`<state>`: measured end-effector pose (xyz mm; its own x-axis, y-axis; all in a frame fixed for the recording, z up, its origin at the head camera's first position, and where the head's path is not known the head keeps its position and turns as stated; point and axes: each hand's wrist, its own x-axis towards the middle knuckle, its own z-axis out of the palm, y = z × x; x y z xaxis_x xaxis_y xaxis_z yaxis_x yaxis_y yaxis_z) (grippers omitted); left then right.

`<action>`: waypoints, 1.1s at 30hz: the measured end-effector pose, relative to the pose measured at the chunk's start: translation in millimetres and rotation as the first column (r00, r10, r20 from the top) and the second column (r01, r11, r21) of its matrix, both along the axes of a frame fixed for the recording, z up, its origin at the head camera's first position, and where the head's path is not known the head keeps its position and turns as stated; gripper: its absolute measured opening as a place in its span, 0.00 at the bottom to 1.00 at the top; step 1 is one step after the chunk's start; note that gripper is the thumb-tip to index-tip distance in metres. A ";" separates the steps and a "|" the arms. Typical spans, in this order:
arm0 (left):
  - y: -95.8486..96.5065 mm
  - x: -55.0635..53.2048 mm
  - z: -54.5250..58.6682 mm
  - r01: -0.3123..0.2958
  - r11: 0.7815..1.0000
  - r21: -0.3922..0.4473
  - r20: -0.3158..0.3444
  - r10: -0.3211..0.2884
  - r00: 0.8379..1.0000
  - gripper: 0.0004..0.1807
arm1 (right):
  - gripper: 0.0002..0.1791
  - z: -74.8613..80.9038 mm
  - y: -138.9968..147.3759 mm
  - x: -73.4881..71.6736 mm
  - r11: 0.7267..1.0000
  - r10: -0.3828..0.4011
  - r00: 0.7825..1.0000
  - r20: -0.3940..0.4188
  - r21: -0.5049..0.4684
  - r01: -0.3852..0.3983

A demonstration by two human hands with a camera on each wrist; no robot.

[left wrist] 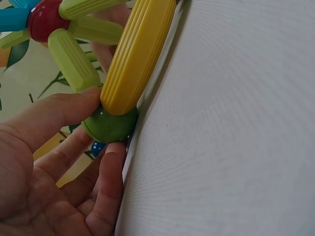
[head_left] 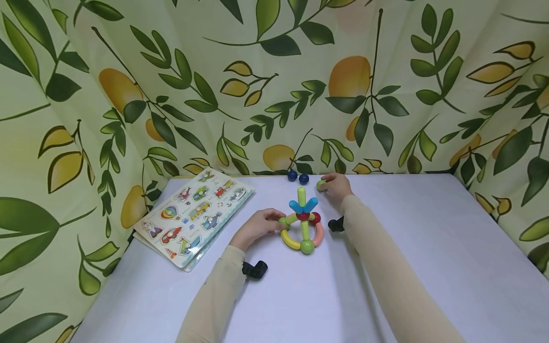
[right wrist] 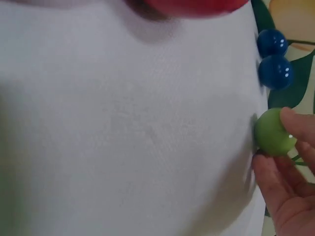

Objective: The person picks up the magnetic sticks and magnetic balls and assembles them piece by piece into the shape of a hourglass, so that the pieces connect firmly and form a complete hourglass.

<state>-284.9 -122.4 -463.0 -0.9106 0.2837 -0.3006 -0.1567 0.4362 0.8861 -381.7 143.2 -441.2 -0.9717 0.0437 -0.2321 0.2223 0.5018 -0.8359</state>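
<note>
A built figure of balls and rods stands mid-table: a red centre ball (head_left: 302, 216), blue rods (head_left: 310, 205), light green rods (head_left: 301, 194), a yellow curved rod (left wrist: 140, 54) and a pink curved rod (head_left: 319, 233). My left hand (head_left: 256, 227) pinches the green ball (left wrist: 110, 127) on its left side, thumb against the end of the yellow rod. Behind the figure, to its right, my right hand (head_left: 338, 187) holds a loose light green ball (right wrist: 272, 132) between thumb and fingers, low at the tabletop. A larger green ball (head_left: 307, 246) forms the figure's front corner.
Two dark blue balls (head_left: 298, 177) sit side by side at the table's back edge, left of my right hand. Picture boards (head_left: 195, 214) with vehicles lie stacked on the left. A leaf-patterned curtain (head_left: 274, 95) hangs behind the white table (head_left: 429, 247).
</note>
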 end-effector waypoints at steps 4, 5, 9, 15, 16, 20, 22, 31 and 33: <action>-0.8 0.4 -1.2 0.006 1.000 0.004 0.011 -0.006 1.000 0.19 | 0.26 6.6 -5.5 14.7 1.000 0.010 1.000 0.012 -0.013 -0.010; -1.0 0.3 -1.4 0.005 1.000 0.005 0.015 -0.005 1.000 0.19 | 0.27 9.0 -7.0 19.2 0.999 0.006 1.000 0.017 -0.041 -0.005; -2.3 -0.3 0.3 -0.014 1.000 0.003 0.006 0.014 1.000 0.19 | 0.28 22.6 -13.5 40.6 0.974 -0.018 1.000 -0.002 -0.225 0.018; -2.8 -0.1 3.4 -0.018 1.000 0.018 0.012 0.018 1.000 0.19 | 0.25 45.0 -15.3 85.4 0.869 -0.096 0.987 -0.128 -0.494 0.020; -2.7 0.0 3.5 -0.016 1.000 0.020 0.013 0.016 1.000 0.19 | 0.24 48.0 -15.5 93.6 0.853 -0.109 0.983 -0.147 -0.521 0.017; -2.9 0.8 3.4 -0.010 1.000 0.022 -0.002 0.010 1.000 0.19 | 0.22 56.6 -17.7 121.7 0.817 -0.130 0.966 -0.225 -0.576 -0.023; -3.2 0.8 2.9 -0.009 1.000 0.023 -0.010 0.009 1.000 0.19 | 0.23 58.9 -19.7 131.5 0.822 -0.127 0.959 -0.252 -0.568 -0.040; -2.6 0.7 2.3 0.004 1.000 0.026 -0.012 -0.003 1.000 0.19 | 0.25 61.9 -25.8 145.0 0.844 -0.143 0.950 -0.276 -0.535 -0.029; -1.8 0.6 2.3 0.006 1.000 0.019 -0.009 -0.006 1.000 0.19 | 0.25 61.6 -25.4 146.5 0.850 -0.138 0.948 -0.286 -0.526 -0.035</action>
